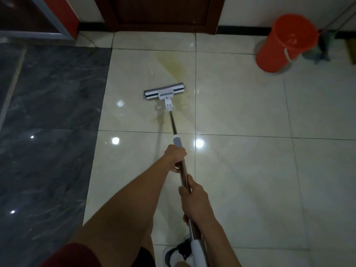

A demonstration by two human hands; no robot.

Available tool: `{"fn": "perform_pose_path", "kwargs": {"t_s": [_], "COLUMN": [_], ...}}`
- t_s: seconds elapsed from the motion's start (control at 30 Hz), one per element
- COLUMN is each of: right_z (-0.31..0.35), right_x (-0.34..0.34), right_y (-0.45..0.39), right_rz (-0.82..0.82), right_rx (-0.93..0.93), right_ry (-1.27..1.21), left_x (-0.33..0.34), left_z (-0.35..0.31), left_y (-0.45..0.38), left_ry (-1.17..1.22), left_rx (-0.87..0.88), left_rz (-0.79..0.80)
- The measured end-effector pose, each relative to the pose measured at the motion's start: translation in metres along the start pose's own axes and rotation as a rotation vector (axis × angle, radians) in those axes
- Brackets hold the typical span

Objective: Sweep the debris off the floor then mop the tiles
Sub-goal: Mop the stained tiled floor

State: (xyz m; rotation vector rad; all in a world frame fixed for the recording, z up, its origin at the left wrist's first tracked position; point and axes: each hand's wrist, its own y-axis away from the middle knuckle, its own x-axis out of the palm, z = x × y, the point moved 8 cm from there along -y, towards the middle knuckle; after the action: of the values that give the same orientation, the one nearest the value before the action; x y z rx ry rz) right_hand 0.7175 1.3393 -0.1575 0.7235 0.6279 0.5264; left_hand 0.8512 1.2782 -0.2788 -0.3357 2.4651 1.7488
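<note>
Both hands wrap tight around the steel pole of the white-and-grey flat mop (164,92): left hand (176,158) ahead below the grey collar, right hand (193,197) behind. Its head lies on glossy cream floor tiles (240,105), touching a yellowish smear (171,64). An orange plastic bucket (283,43) stands well apart.

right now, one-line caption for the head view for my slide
Both hands, left ahead of right, grip a mop on a yellowish stain, orange bucket nearby.
</note>
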Motion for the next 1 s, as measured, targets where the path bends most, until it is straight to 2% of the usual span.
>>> {"fn": "perform_pose_path", "kwargs": {"t_s": [0.13,0.3,0.47,0.77,1.0], "right_z": [0.009,0.038,0.110,0.250,0.324], "right_x": [-0.018,-0.024,-0.019,-0.026,-0.026], "right_y": [-0.024,-0.061,-0.133,-0.280,-0.365], "right_rz": [-0.060,-0.070,-0.038,-0.032,-0.022], "right_rx": [-0.020,-0.023,-0.008,-0.032,-0.006], "right_ry": [0.049,0.063,-0.012,0.001,-0.060], "left_x": [0.002,-0.013,-0.071,-0.167,-0.218], "left_z": [-0.020,-0.053,-0.128,-0.277,-0.359], "left_y": [-0.016,-0.044,-0.088,-0.182,-0.232], "left_ry": [0.133,0.167,0.172,0.186,0.200], "left_rx": [0.025,0.030,0.097,0.146,0.207], "left_rz": [-0.019,-0.032,-0.065,-0.035,-0.060]}}
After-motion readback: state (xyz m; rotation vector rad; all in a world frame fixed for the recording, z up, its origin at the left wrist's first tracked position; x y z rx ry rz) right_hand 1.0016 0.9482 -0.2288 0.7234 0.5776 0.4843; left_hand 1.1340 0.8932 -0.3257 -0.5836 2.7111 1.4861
